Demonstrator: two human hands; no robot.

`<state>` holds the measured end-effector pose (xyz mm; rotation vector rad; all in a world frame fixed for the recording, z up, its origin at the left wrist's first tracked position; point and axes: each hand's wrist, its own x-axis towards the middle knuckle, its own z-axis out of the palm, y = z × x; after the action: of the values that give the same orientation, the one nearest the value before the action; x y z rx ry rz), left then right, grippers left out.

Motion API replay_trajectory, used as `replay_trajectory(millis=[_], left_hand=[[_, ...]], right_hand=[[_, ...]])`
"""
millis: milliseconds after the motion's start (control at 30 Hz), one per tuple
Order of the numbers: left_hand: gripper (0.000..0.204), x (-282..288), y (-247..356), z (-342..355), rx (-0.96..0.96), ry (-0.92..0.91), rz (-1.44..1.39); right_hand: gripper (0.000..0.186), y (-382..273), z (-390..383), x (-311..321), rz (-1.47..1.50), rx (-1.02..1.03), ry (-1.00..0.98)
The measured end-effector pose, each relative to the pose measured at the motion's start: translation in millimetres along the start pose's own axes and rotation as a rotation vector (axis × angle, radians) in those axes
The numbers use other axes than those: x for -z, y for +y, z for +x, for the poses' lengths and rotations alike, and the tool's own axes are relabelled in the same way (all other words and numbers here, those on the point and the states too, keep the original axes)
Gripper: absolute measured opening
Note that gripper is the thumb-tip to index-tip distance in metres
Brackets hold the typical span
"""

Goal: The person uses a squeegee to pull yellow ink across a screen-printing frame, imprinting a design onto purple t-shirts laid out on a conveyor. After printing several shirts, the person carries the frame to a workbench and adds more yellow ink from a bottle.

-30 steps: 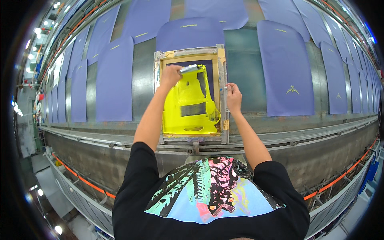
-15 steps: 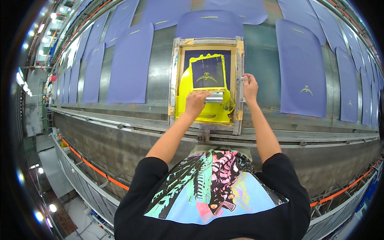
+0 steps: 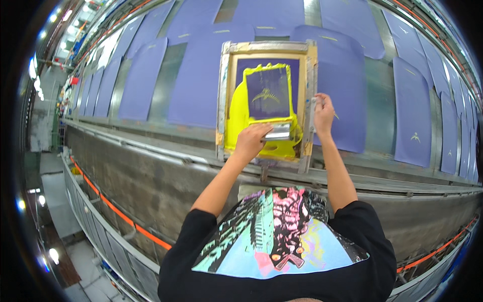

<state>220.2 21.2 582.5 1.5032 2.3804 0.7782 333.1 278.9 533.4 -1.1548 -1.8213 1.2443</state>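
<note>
The left hand [image 3: 250,142] is closed around the squeegee [image 3: 279,133], a metal-handled blade held crosswise at the near end of the printing screen [image 3: 266,95]. The fingers wrap over the handle from the left, with the blade set down in the yellow ink. The right hand [image 3: 323,111] is clamped on the right rail of the screen's frame, fingers curled over the metal edge about halfway along it.

Nearest in view, the person's black sleeves and a brightly printed shirt front [image 3: 279,236] fill the lower middle. Both forearms reach up from there to the screen. Below the hands runs the grey side of the long printing table [image 3: 151,176], with an orange line along its lower rail.

The screen lies flat on the table. Yellow ink [image 3: 236,116] is spread along its left side, top and near end, leaving a darker square mesh window with a pale leaf-like motif in the middle.

Beyond and to both sides, purple fabric panels [image 3: 198,80] lie in rows along the table, some bearing a small yellow print, such as the 1 at the far right [image 3: 412,121].
</note>
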Motion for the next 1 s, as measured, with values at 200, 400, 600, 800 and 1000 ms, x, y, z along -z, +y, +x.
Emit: replay_trajectory(millis=[200, 400, 600, 800, 1000], left_hand=[[0.055, -20, -126, -20, 0.124, -0.027, 0.066], [0.056, -126, -273, -34, 0.203, -0.019, 0.097], [0.059, -224, -354, -71, 0.167, 0.068, 0.130], [0.058, -272, -365, -101, 0.078, 0.001, 0.270], [0.040, -236, -388, 38, 0.209, 0.060, 0.156]], right_hand=[[0.019, 69, -24, -138, 0.086, -0.069, -0.062], [0.018, 191, -24, -264, 0.066, -0.090, -0.124], [0.018, 302, -28, -321, 0.032, -0.073, -0.087], [0.019, 336, -18, -322, 0.000, -0.111, -0.104], [0.020, 321, -2, -301, -0.022, -0.103, -0.087]])
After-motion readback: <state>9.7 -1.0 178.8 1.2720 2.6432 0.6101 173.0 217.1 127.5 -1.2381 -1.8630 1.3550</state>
